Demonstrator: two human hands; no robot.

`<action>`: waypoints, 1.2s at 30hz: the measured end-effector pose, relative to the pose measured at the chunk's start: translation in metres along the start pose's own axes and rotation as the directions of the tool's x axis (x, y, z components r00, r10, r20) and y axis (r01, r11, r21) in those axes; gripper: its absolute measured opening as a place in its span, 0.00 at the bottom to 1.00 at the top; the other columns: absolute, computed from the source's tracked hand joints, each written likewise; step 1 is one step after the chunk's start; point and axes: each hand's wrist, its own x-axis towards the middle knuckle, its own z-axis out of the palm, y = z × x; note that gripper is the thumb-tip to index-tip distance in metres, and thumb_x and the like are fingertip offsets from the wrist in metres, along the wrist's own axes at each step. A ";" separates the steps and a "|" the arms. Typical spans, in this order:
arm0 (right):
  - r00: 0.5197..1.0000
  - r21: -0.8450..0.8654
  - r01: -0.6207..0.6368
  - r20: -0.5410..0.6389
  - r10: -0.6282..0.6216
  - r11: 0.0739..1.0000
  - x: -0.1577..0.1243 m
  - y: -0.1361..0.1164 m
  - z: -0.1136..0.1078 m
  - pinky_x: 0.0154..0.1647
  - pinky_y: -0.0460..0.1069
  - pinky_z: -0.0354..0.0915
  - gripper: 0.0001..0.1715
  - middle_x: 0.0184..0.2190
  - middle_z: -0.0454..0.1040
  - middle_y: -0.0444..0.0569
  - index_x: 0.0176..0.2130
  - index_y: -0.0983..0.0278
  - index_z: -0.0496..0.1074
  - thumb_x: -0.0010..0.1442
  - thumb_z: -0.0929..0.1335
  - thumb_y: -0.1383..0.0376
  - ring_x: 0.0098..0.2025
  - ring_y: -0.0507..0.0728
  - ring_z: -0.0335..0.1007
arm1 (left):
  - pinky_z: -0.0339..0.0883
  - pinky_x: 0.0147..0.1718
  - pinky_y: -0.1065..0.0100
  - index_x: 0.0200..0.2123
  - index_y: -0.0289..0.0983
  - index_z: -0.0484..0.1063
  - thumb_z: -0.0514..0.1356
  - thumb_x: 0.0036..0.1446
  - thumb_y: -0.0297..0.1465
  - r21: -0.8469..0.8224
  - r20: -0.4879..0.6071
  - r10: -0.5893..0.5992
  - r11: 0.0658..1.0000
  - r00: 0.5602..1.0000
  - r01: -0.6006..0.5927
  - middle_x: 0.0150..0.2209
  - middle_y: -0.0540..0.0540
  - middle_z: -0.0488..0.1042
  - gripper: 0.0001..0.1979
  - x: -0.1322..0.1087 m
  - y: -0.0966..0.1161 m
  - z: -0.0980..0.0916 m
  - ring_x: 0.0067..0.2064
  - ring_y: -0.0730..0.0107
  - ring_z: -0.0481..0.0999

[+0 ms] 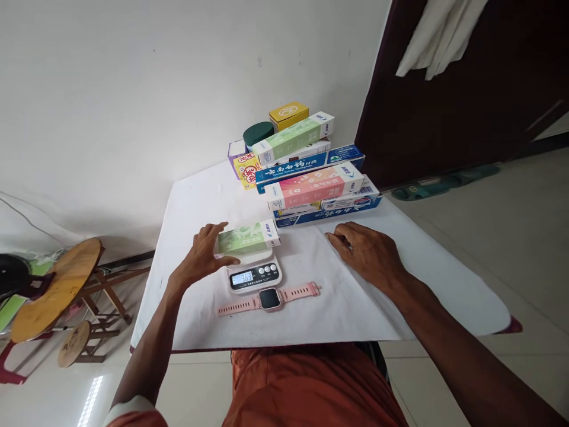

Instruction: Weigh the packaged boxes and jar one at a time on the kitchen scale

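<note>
The left hand is spanning the left end of a green carton, thumb and fingers apart; whether it is grasping or released cannot be told. The carton is lying on the scale, right of that palm. The pink watch is lying nearer the wearer than this grip. The right hand is curling loosely closed, beside stacked cartons lying beyond it.

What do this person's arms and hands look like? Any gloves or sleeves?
The left hand and right hand are bare, with no gloves or wristbands. The left arm has a rust-orange sleeve with a pale band at its edge; no sleeve shows on the right arm.
</note>
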 end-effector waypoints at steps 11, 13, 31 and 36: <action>1.000 -0.022 0.004 0.009 -0.003 1.000 0.000 0.001 0.002 0.33 0.52 0.54 0.19 0.27 0.74 0.49 0.29 0.59 0.67 0.72 0.62 0.58 0.30 0.57 0.68 | 0.69 0.63 0.47 0.68 0.48 0.65 0.71 0.62 0.46 0.001 -0.171 0.030 1.000 0.985 -0.030 0.62 0.40 0.72 0.35 -0.001 0.007 -0.012 0.64 0.49 0.74; 1.000 -0.028 -0.002 0.021 0.002 1.000 0.000 0.001 0.001 0.33 0.52 0.55 0.18 0.27 0.74 0.49 0.29 0.59 0.67 0.71 0.62 0.59 0.30 0.57 0.68 | 0.68 0.62 0.46 0.66 0.46 0.66 0.72 0.62 0.44 0.018 -0.079 0.015 1.000 0.997 -0.014 0.61 0.40 0.73 0.34 0.000 0.007 0.000 0.62 0.48 0.74; 0.919 0.070 -0.257 -0.292 0.266 0.964 0.005 -0.001 -0.028 0.37 0.54 0.60 0.21 0.33 0.79 0.57 0.33 0.59 0.72 0.75 0.59 0.57 0.35 0.62 0.72 | 0.73 0.52 0.50 0.61 0.42 0.68 0.71 0.62 0.43 0.095 -0.072 0.283 0.956 0.956 -0.276 0.55 0.40 0.78 0.29 0.059 0.100 0.013 0.54 0.49 0.78; 0.767 0.199 -0.344 -0.504 0.397 0.917 0.004 0.001 -0.049 0.41 0.57 0.63 0.24 0.37 0.80 0.63 0.38 0.60 0.72 0.77 0.54 0.56 0.40 0.66 0.74 | 0.72 0.52 0.48 0.55 0.38 0.70 0.71 0.63 0.41 0.258 0.121 0.273 0.920 0.954 -0.296 0.54 0.35 0.78 0.23 0.095 0.156 0.073 0.56 0.45 0.78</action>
